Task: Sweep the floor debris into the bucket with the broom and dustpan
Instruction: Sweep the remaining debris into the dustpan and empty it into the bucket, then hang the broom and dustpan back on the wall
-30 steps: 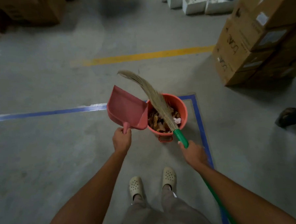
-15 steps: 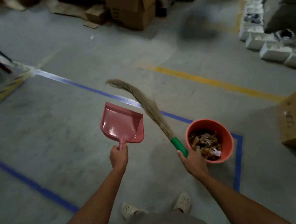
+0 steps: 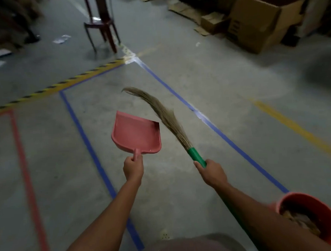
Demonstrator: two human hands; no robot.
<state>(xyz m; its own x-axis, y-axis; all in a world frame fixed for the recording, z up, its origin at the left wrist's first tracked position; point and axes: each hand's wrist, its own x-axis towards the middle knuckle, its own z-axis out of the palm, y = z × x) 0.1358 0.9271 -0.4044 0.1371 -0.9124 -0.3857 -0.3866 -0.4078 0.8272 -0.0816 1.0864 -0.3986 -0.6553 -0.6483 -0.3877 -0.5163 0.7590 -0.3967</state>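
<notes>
The left hand (image 3: pixel 133 168) has its fingers curled tight round the short handle of the pink dustpan (image 3: pixel 136 133), whose tray lies just ahead of the knuckles. The right hand (image 3: pixel 213 171) wraps its fingers round the green grip of the broom (image 3: pixel 168 117), and the bristles arc forward and left from the fingertips. The orange bucket (image 3: pixel 318 207), with debris (image 3: pixel 300 220) inside, sits well behind the right fingers, beside that forearm.
</notes>
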